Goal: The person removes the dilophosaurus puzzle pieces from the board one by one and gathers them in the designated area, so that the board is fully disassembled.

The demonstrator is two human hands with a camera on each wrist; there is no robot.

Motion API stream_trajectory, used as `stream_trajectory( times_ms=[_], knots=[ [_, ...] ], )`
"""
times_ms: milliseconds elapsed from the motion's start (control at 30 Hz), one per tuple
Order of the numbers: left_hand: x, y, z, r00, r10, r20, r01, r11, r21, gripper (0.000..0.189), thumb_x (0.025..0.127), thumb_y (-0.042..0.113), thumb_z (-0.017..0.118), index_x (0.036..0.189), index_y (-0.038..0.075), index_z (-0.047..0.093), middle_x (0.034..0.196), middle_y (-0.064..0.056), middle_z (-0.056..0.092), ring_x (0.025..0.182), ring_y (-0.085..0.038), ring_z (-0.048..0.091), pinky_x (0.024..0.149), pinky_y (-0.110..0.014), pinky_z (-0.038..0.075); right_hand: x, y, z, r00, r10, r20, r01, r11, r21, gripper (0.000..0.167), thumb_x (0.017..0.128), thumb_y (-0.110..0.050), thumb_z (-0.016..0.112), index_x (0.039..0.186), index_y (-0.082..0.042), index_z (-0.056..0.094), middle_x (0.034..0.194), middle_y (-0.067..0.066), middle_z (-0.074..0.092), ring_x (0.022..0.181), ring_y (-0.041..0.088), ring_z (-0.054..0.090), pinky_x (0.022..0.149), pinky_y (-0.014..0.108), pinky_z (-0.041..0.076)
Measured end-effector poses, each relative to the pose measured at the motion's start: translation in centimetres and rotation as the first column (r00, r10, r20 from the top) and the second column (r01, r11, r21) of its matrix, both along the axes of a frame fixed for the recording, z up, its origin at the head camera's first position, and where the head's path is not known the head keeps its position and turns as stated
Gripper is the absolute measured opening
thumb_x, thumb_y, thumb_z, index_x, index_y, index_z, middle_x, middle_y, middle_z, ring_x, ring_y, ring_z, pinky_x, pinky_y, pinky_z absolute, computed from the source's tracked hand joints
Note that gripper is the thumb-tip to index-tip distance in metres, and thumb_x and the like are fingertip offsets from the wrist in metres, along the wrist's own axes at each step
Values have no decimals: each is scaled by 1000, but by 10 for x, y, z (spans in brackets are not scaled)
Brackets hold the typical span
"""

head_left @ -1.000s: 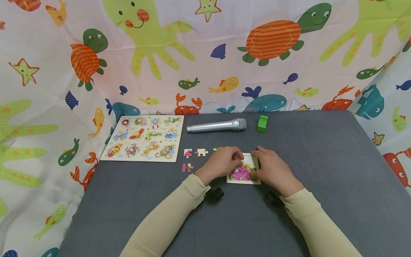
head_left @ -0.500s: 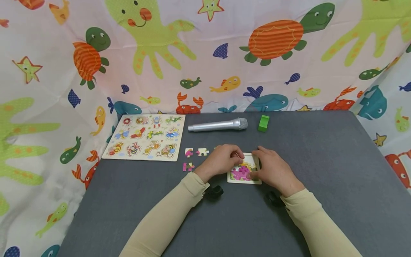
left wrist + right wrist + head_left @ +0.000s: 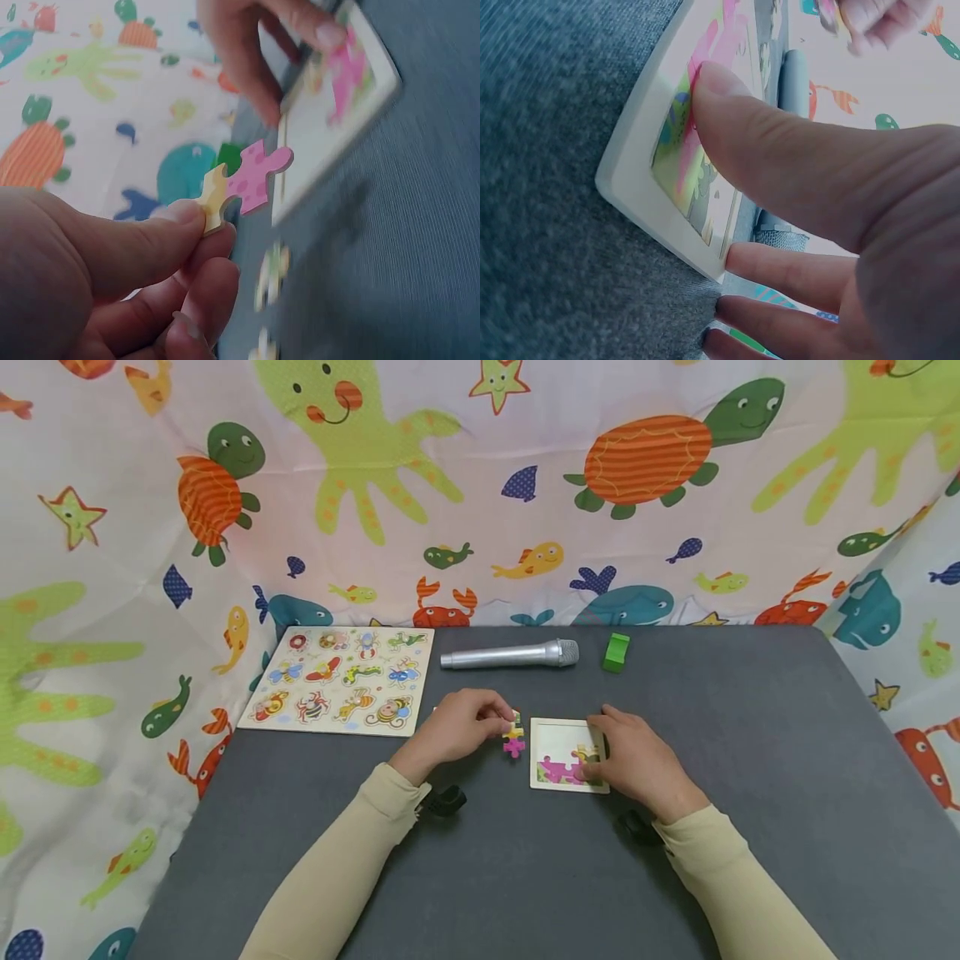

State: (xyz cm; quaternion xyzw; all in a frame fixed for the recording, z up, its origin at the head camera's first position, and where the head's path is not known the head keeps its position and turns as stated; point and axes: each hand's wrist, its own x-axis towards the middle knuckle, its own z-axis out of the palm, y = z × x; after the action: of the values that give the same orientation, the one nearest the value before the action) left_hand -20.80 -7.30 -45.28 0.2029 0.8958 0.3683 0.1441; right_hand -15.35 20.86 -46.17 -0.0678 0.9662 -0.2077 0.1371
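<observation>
Thumb and fingers of my left hand (image 3: 457, 727) pinch a pink-and-yellow jigsaw piece (image 3: 251, 178), its pink knob pointing away from the fingers. It hangs just left of a small pale puzzle tray (image 3: 534, 758). Pink joined pieces (image 3: 555, 772) fill the tray's lower part, and some yellow ones show at its right side; the upper left is bare. My right hand (image 3: 643, 760) holds the tray at its right edge. Its thumb (image 3: 724, 112) presses on the pieces inside, while the fingers lie along the outer edge.
Loose jigsaw pieces (image 3: 272, 274) lie on the grey table, mostly hidden behind the left hand in the head view. An insect puzzle board (image 3: 337, 681) lies at back left, with a silver microphone (image 3: 510, 656) and a green block (image 3: 616, 653) to its right.
My left hand has moved left from over the tray, carrying the pink-and-yellow jigsaw piece out of it. A gap shows among the pieces there. The right hand has stayed on the tray.
</observation>
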Motion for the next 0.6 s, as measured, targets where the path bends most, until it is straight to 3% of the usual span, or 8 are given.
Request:
stream_trajectory(
  times_ms=[233,600],
  knots=[
    [0,-43,-1,998,46,41,-46,999,-13,6,104,24,75,107,21,77,92,-4,75,76,-16,63,69,-33,52,1,-1,1,1000,-2,-10,2,1000,6,82,89,-37,88,155,-1,56,169,31,38,155,55,37,118,73,39],
    [-4,-57,-6,993,57,102,-53,998,-43,7,105,21,73,107,16,77,92,-5,75,80,-19,66,72,-32,52,1,-2,0,1000,-2,-5,2,1000,21,83,89,-38,88,155,-1,55,170,31,37,155,55,36,117,73,40]
  ],
)
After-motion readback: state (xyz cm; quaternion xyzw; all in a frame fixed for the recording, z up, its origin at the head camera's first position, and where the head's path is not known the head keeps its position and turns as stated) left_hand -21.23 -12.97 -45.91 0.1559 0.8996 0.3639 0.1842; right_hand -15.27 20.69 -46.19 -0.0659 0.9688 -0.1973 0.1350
